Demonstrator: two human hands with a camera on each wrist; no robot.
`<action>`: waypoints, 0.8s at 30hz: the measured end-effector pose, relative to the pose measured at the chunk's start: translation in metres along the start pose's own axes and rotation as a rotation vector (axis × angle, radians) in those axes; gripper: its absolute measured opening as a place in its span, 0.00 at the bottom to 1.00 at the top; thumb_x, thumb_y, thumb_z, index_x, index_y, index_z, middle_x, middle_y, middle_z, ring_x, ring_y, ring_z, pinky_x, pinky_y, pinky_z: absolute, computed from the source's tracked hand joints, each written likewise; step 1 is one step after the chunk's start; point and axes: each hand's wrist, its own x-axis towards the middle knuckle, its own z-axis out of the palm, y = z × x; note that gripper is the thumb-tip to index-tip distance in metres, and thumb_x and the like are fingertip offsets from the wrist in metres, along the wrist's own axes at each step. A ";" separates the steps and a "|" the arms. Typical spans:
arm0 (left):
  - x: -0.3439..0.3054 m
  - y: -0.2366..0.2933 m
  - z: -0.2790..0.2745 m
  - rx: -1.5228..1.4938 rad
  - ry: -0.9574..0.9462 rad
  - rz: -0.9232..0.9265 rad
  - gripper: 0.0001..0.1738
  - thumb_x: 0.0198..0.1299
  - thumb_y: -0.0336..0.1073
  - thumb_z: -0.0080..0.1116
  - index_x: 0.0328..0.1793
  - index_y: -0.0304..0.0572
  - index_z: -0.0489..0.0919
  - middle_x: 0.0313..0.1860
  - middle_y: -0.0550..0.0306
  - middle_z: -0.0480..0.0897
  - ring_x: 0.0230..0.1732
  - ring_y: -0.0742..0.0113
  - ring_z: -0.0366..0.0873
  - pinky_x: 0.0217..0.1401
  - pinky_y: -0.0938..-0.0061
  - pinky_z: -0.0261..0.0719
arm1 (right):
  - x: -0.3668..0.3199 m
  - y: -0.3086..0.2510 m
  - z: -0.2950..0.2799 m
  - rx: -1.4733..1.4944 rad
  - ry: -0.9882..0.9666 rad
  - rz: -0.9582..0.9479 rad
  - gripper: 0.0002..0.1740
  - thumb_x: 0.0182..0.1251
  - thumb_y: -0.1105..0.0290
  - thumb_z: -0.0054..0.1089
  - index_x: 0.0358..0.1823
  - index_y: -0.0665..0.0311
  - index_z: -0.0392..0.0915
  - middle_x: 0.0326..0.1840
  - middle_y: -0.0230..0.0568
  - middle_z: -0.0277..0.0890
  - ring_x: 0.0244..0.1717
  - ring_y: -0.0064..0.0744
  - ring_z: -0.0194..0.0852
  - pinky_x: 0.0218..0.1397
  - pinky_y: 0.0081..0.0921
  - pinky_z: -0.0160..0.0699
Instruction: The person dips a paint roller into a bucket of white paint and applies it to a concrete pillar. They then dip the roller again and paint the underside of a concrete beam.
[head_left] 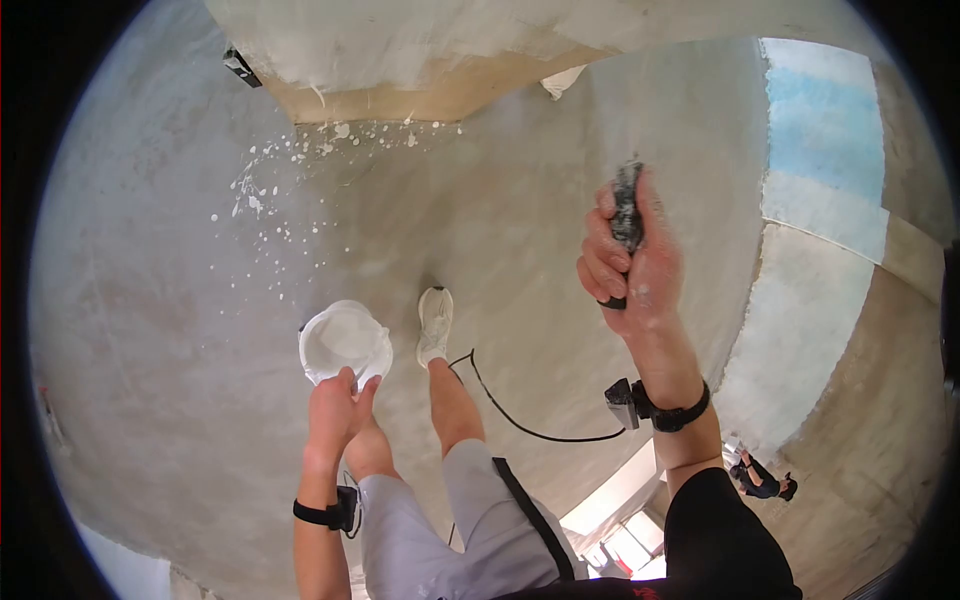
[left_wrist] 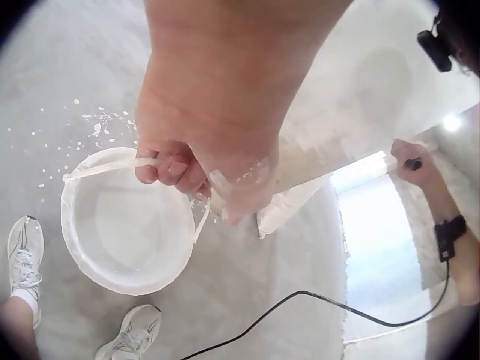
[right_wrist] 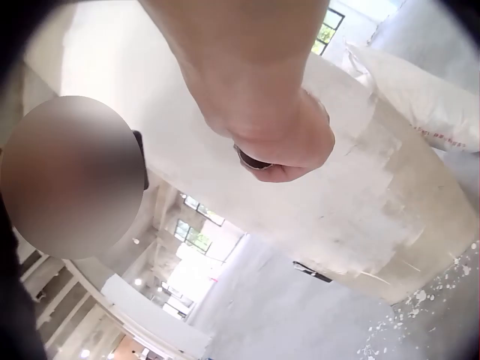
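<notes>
A white bucket (head_left: 312, 345) hangs from my left hand (head_left: 335, 420), low in the head view. The fingers grip its white handle (left_wrist: 112, 166) in the left wrist view, and whitish material lies in the bottom. Out in front at the right, my right hand (head_left: 645, 265) is wrapped round a dark-handled tool (head_left: 627, 215) smeared with white. Its working end is blurred, so I cannot tell what kind of tool it is. White smears mark both hands. Ahead stands a wall (head_left: 420, 40), coated whitish above a bare tan lower strip.
White splatters (head_left: 255, 205) dot the floor below the wall. A white sack (right_wrist: 435, 97) lies beside the wall. A black cable (head_left: 530, 435) runs from the right wrist past my legs. Another person (head_left: 760, 478) is at the lower right. A small dark object (head_left: 240, 68) sits by the wall's left corner.
</notes>
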 end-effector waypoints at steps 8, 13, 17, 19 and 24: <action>0.005 0.000 0.001 -0.014 0.017 -0.005 0.23 0.56 0.47 0.65 0.23 0.34 0.72 0.17 0.42 0.76 0.22 0.41 0.75 0.25 0.56 0.71 | 0.065 0.062 -0.029 -0.066 0.119 0.194 0.26 0.75 0.42 0.38 0.31 0.57 0.66 0.12 0.24 0.51 0.07 0.18 0.44 0.12 0.21 0.49; 0.009 -0.013 0.001 0.019 0.089 0.019 0.23 0.55 0.46 0.66 0.23 0.34 0.71 0.17 0.42 0.76 0.22 0.41 0.75 0.26 0.56 0.72 | 0.122 0.110 -0.050 -0.070 0.150 0.244 0.24 0.75 0.45 0.41 0.30 0.58 0.66 0.13 0.25 0.53 0.09 0.20 0.48 0.14 0.22 0.51; 0.007 -0.022 -0.004 -0.017 0.101 -0.027 0.22 0.54 0.46 0.66 0.23 0.34 0.71 0.17 0.43 0.76 0.22 0.41 0.75 0.26 0.56 0.72 | 0.161 0.144 -0.053 -0.039 0.211 0.291 0.23 0.74 0.46 0.42 0.29 0.58 0.65 0.14 0.25 0.55 0.10 0.20 0.50 0.14 0.22 0.51; 0.005 -0.027 -0.002 0.010 0.118 -0.022 0.22 0.54 0.45 0.66 0.23 0.34 0.72 0.18 0.42 0.76 0.23 0.41 0.76 0.27 0.56 0.72 | 0.165 0.144 -0.053 -0.080 0.243 0.294 0.23 0.74 0.46 0.42 0.29 0.58 0.65 0.14 0.25 0.55 0.10 0.20 0.50 0.14 0.22 0.52; 0.003 -0.030 -0.015 0.008 0.114 -0.059 0.22 0.54 0.46 0.66 0.24 0.33 0.72 0.18 0.42 0.76 0.23 0.41 0.76 0.28 0.56 0.73 | 0.139 0.128 -0.051 0.010 0.172 0.280 0.25 0.74 0.44 0.39 0.28 0.57 0.65 0.12 0.26 0.53 0.08 0.22 0.48 0.13 0.23 0.52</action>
